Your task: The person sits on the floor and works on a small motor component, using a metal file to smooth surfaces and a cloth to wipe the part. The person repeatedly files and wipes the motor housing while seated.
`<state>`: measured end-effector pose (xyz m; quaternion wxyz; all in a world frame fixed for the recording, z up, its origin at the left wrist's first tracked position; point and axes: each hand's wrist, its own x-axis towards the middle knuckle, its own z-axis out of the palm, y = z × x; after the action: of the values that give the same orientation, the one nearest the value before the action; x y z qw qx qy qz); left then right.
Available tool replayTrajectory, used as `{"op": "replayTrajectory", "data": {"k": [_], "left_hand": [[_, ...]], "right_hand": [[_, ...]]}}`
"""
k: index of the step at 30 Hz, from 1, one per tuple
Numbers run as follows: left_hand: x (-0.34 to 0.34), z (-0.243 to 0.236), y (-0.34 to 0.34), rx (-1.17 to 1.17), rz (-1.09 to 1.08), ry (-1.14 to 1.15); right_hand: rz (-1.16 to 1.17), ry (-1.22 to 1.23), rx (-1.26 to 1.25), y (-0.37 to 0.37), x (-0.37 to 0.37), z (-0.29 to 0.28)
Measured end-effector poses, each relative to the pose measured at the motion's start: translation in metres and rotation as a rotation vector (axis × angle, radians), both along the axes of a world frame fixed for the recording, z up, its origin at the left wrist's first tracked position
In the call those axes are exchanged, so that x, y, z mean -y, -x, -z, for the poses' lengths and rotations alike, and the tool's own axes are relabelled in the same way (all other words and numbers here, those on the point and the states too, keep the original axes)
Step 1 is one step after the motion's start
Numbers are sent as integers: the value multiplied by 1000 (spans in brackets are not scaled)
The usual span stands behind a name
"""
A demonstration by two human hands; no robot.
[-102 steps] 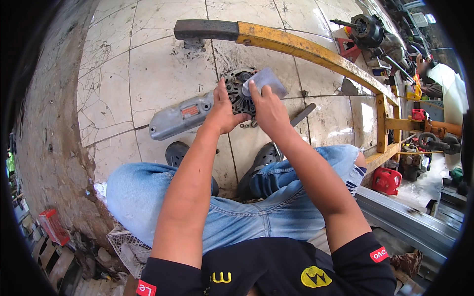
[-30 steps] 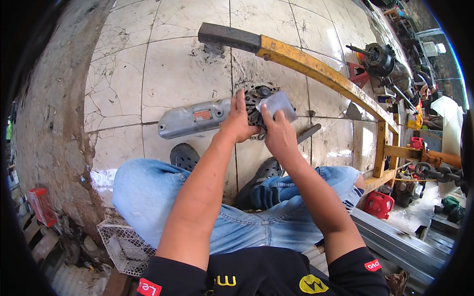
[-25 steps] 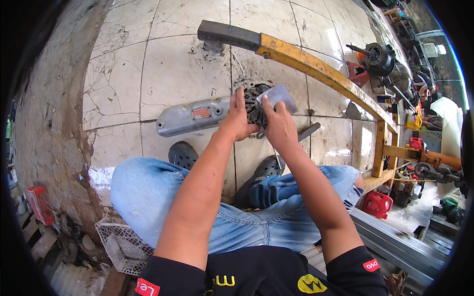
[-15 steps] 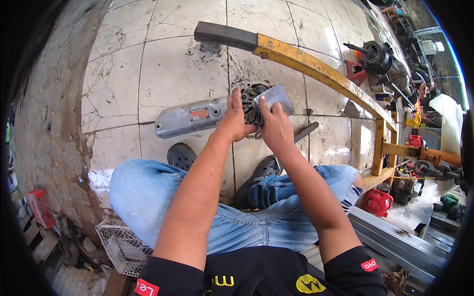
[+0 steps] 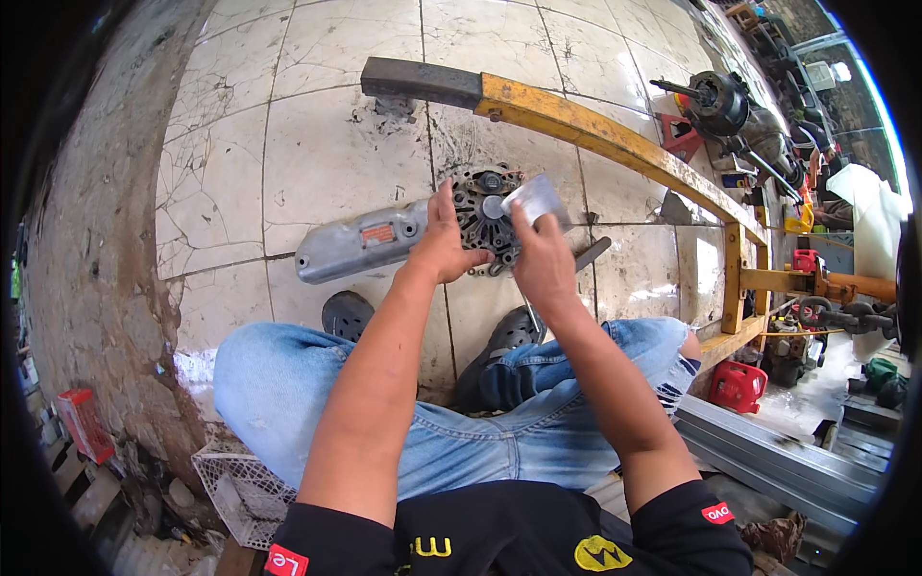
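A round, slotted metal housing [image 5: 488, 228], like an alternator end cover with greasy dark fins, lies on the floor in front of me. My left hand [image 5: 445, 240] grips its left rim, fingers along the side and thumb against its lower edge. In my right hand [image 5: 544, 254] is a thin grey rectangular sheet [image 5: 540, 198], perhaps sandpaper, pinched at its near left corner. The sheet hangs over the housing's upper right part; whether it touches the metal, I cannot tell. Left of the housing is a long silver valve cover [image 5: 346, 240] with an orange label.
A yellow steel beam [image 5: 595, 132] with a black end arches over the floor beyond the housing. A dark flat bar [image 5: 594, 253] lies to the right. Farther right are a red jack stand [image 5: 680, 137] and a red container [image 5: 738, 386]. A white crate [image 5: 245, 494] stands at lower left.
The right hand and grey sheet have shifted slightly right and down, uncovering the housing's round centre. The left hand stays on the rim. The whole view has shifted slightly.
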<state>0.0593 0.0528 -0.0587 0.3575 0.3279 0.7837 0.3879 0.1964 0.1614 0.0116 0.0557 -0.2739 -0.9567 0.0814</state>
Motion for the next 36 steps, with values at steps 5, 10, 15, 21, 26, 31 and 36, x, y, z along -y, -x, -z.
{"op": "replayTrajectory", "data": {"k": [5, 10, 15, 21, 26, 31, 36], "left_hand": [[-4, -2, 1, 53, 5, -28], [0, -4, 1, 35, 3, 20], [-4, -5, 1, 53, 2, 7], [-2, -7, 0, 16, 4, 4], [-1, -8, 2, 9, 16, 23], [-3, -7, 2, 61, 19, 18], [-2, -5, -1, 6, -1, 49]], "right_hand": [[-55, -20, 42, 24, -2, 4], [-135, -5, 90, 4, 11, 9], [-67, 24, 75, 25, 5, -1], [-24, 42, 78, 16, -8, 6], [17, 57, 6, 14, 1, -2], [-31, 1, 60, 24, 2, 5], [-98, 0, 44, 16, 10, 8]]}}
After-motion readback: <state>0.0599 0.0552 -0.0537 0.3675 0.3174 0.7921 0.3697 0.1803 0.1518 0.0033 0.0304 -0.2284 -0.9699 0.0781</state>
